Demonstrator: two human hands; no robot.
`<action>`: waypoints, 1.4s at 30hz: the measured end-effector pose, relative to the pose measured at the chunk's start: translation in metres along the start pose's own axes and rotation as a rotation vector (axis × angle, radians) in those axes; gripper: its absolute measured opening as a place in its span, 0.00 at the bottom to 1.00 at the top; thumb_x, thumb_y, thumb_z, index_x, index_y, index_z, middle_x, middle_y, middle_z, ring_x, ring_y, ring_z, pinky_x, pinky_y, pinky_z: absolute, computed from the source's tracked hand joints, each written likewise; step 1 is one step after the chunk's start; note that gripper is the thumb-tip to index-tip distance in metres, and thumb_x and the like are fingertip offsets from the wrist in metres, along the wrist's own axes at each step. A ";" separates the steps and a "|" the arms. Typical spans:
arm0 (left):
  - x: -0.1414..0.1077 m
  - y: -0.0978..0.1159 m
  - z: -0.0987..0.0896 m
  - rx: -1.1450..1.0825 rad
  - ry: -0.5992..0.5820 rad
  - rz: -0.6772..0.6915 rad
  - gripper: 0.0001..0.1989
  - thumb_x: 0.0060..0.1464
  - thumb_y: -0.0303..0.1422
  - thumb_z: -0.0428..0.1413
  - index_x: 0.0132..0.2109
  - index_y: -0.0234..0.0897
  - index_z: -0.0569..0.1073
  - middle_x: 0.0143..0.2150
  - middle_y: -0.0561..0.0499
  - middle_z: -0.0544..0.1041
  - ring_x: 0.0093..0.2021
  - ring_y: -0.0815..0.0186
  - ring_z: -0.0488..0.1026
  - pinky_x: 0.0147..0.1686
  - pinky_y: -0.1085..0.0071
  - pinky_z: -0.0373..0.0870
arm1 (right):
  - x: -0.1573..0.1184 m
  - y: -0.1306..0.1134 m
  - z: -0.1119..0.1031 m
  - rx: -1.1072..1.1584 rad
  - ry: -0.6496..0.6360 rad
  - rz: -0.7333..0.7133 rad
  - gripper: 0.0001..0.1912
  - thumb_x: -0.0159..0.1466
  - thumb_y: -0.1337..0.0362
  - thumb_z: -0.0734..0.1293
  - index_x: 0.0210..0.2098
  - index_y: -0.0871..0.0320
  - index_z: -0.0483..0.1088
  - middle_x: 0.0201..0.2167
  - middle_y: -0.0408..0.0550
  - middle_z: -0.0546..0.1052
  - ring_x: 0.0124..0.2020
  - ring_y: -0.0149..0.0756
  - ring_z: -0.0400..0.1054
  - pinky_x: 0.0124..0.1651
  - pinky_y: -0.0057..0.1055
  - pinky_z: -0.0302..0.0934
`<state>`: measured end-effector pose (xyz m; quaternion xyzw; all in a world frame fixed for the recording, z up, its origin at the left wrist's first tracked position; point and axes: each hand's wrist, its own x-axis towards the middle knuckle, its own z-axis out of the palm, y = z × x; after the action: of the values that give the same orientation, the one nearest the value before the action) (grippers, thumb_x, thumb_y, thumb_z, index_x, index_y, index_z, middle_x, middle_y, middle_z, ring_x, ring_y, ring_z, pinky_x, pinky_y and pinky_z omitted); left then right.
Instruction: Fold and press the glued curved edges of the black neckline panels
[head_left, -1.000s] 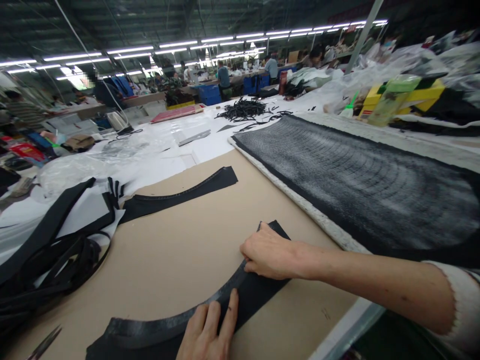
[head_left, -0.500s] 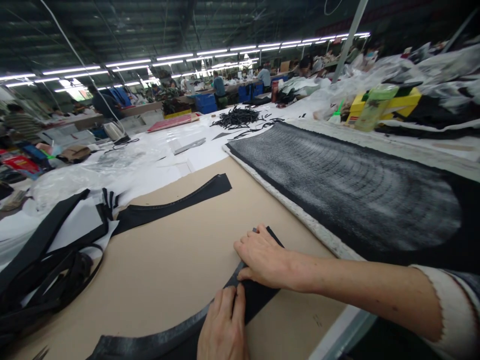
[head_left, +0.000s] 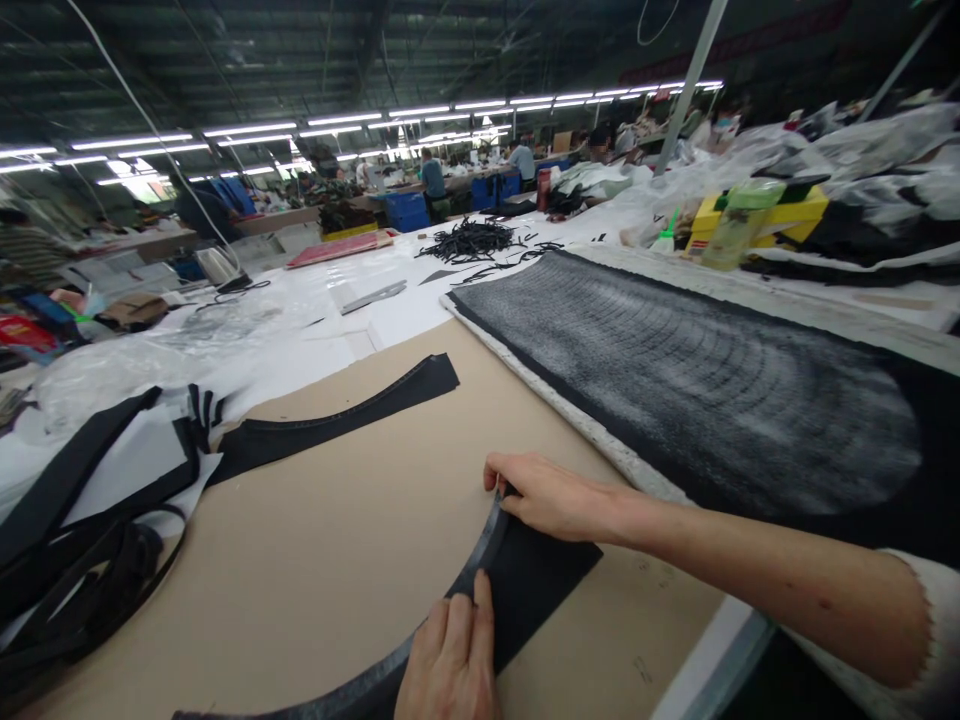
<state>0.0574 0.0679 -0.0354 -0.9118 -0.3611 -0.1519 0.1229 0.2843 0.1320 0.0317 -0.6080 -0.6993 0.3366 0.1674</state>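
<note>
On the tan board point(head_left: 315, 560) lies a black fabric piece point(head_left: 536, 580) with a curved edge, along which runs a narrow, greyish folded band point(head_left: 489, 540). My left hand point(head_left: 450, 655) rests on the piece with its fingers stretched out, their tips by the band. At the piece's upper end, my right hand point(head_left: 551, 495) pinches the band's edge between thumb and fingers. Part of that end is hidden under the hand. Farther up the board is a second black curved piece point(head_left: 337, 420), touched by neither hand.
To the right, a large black sheet with whitish marks point(head_left: 675, 370) lies on a pale slab. Black strips and white paper point(head_left: 90, 510) are heaped at left. A pile of thin black scraps point(head_left: 469, 240) and a grey ruler-like tool point(head_left: 375, 297) lie beyond. Co-workers are in the background.
My right hand has gone from lying over the band to pinching its upper end, fingers curled. My left hand stays in nearly the same place. The view has shifted slightly.
</note>
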 end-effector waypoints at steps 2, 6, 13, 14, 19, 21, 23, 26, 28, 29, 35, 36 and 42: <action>0.000 0.001 0.001 0.002 0.008 -0.009 0.29 0.46 0.16 0.47 0.58 0.29 0.63 0.36 0.50 0.69 0.37 0.63 0.64 0.36 0.68 0.64 | 0.001 0.002 0.003 0.007 -0.001 -0.002 0.15 0.55 0.77 0.62 0.42 0.59 0.67 0.33 0.44 0.72 0.33 0.32 0.65 0.33 0.24 0.53; 0.002 0.001 0.001 0.022 0.037 0.004 0.28 0.47 0.17 0.47 0.58 0.29 0.63 0.34 0.50 0.67 0.36 0.64 0.64 0.36 0.68 0.65 | 0.002 0.003 0.004 0.016 -0.003 -0.010 0.16 0.56 0.77 0.61 0.42 0.58 0.67 0.32 0.44 0.72 0.33 0.32 0.64 0.33 0.25 0.52; 0.005 0.000 -0.002 0.075 0.032 0.035 0.28 0.50 0.19 0.47 0.59 0.32 0.62 0.33 0.50 0.65 0.34 0.65 0.63 0.34 0.69 0.64 | 0.001 0.000 0.002 0.008 -0.009 0.027 0.16 0.56 0.77 0.61 0.43 0.58 0.66 0.30 0.44 0.72 0.32 0.32 0.64 0.32 0.25 0.52; 0.005 0.001 -0.002 0.078 0.030 0.033 0.28 0.50 0.19 0.47 0.59 0.33 0.62 0.33 0.50 0.65 0.34 0.65 0.63 0.35 0.69 0.64 | 0.001 0.000 0.003 0.003 -0.004 0.027 0.16 0.56 0.77 0.61 0.43 0.58 0.66 0.30 0.44 0.72 0.32 0.33 0.65 0.33 0.25 0.52; 0.008 0.004 -0.007 0.080 0.010 0.011 0.27 0.49 0.18 0.48 0.57 0.33 0.66 0.35 0.49 0.66 0.35 0.64 0.63 0.35 0.69 0.64 | 0.000 0.001 0.005 -0.038 0.018 -0.015 0.16 0.56 0.77 0.61 0.43 0.59 0.65 0.35 0.48 0.73 0.37 0.36 0.67 0.38 0.27 0.55; 0.009 0.005 -0.008 0.075 0.006 0.004 0.26 0.48 0.18 0.48 0.56 0.33 0.67 0.35 0.49 0.66 0.35 0.64 0.63 0.35 0.68 0.65 | -0.001 0.002 0.006 -0.053 0.036 -0.038 0.16 0.56 0.77 0.62 0.43 0.60 0.65 0.37 0.49 0.73 0.39 0.37 0.67 0.40 0.28 0.56; 0.010 0.006 -0.009 0.071 0.006 0.001 0.26 0.49 0.18 0.48 0.56 0.33 0.67 0.35 0.49 0.66 0.35 0.64 0.63 0.35 0.68 0.65 | -0.001 0.005 0.007 -0.059 0.056 -0.054 0.15 0.57 0.75 0.64 0.43 0.60 0.64 0.38 0.49 0.73 0.40 0.38 0.66 0.42 0.29 0.56; 0.010 0.007 -0.009 0.060 0.013 -0.007 0.25 0.49 0.18 0.48 0.55 0.33 0.68 0.35 0.49 0.66 0.35 0.64 0.63 0.36 0.68 0.64 | -0.001 0.010 0.008 -0.053 0.094 -0.054 0.14 0.57 0.72 0.67 0.42 0.60 0.64 0.37 0.48 0.71 0.39 0.37 0.65 0.41 0.29 0.56; 0.010 0.007 -0.008 0.058 0.017 -0.016 0.24 0.50 0.18 0.49 0.54 0.33 0.69 0.35 0.49 0.65 0.35 0.64 0.63 0.36 0.68 0.64 | -0.001 0.014 0.008 -0.039 0.118 -0.053 0.15 0.56 0.70 0.69 0.42 0.60 0.64 0.37 0.47 0.70 0.37 0.36 0.64 0.39 0.29 0.56; 0.009 0.007 -0.007 0.061 0.020 -0.020 0.23 0.50 0.18 0.49 0.54 0.34 0.69 0.35 0.49 0.65 0.35 0.64 0.63 0.35 0.68 0.64 | 0.000 0.015 0.008 -0.025 0.124 -0.049 0.15 0.56 0.71 0.70 0.41 0.60 0.64 0.37 0.46 0.70 0.36 0.35 0.63 0.38 0.28 0.56; 0.010 0.007 -0.003 0.124 0.061 -0.007 0.22 0.51 0.19 0.49 0.53 0.35 0.70 0.32 0.50 0.64 0.33 0.65 0.63 0.33 0.69 0.63 | -0.001 0.014 0.004 0.055 0.111 -0.011 0.15 0.56 0.80 0.64 0.41 0.62 0.66 0.34 0.45 0.69 0.32 0.31 0.62 0.36 0.26 0.55; 0.010 0.007 -0.003 0.132 0.064 -0.002 0.22 0.51 0.19 0.49 0.53 0.35 0.70 0.32 0.50 0.64 0.34 0.65 0.63 0.33 0.69 0.63 | -0.001 0.013 0.003 0.052 0.118 -0.014 0.16 0.55 0.80 0.63 0.41 0.62 0.66 0.34 0.44 0.69 0.32 0.30 0.62 0.35 0.26 0.54; 0.009 0.007 -0.003 0.121 0.056 -0.004 0.22 0.52 0.20 0.49 0.54 0.35 0.69 0.32 0.50 0.64 0.35 0.65 0.64 0.34 0.69 0.64 | -0.003 0.012 0.006 0.037 0.160 -0.025 0.16 0.54 0.80 0.63 0.40 0.60 0.64 0.34 0.44 0.68 0.32 0.31 0.62 0.35 0.27 0.55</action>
<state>0.0681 0.0676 -0.0302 -0.8973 -0.3681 -0.1557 0.1876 0.2898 0.1283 0.0192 -0.6209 -0.6849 0.2976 0.2384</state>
